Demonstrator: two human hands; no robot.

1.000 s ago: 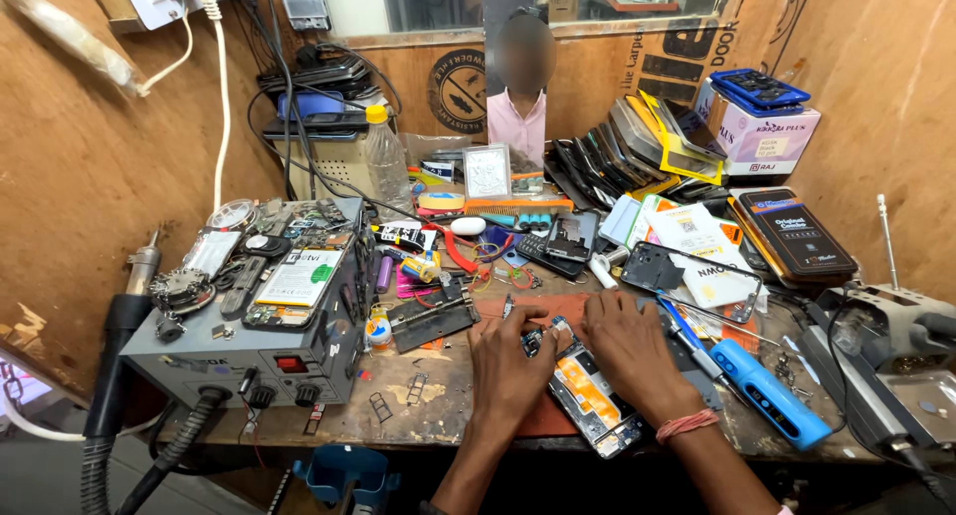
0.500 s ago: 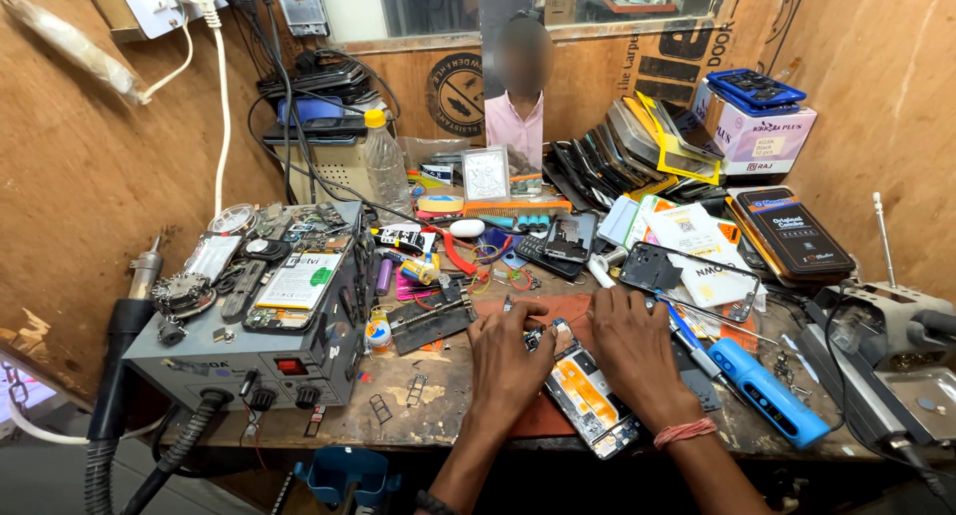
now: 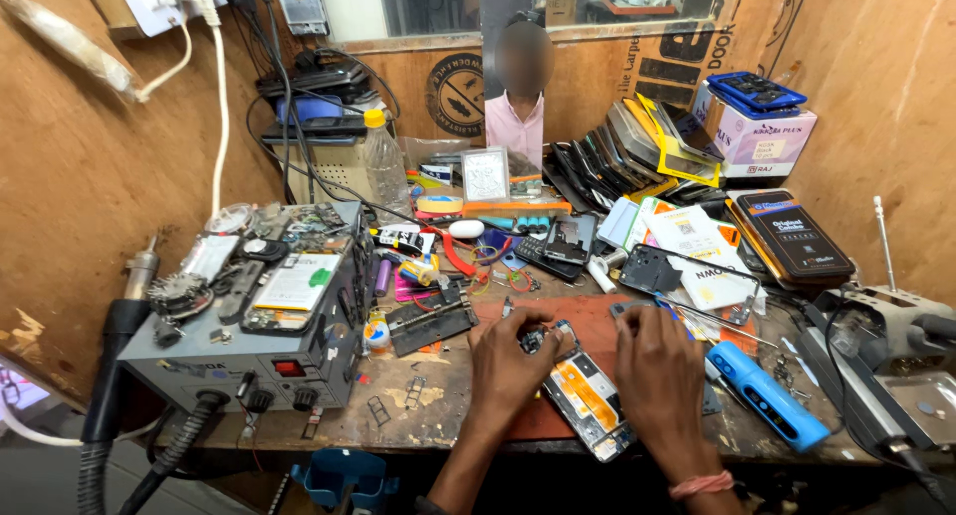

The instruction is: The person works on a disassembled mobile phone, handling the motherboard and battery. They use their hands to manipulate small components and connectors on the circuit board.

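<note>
Head view: opened phone [image 3: 588,400] lies between both hands, apparently touching.

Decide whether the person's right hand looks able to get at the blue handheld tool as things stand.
Probably yes: the blue handheld tool lies uncovered on the bench just beside the right hand, with only small parts between them.

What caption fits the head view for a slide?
Both hands, left hand and right hand, work on an opened phone on a cluttered workbench.
</note>
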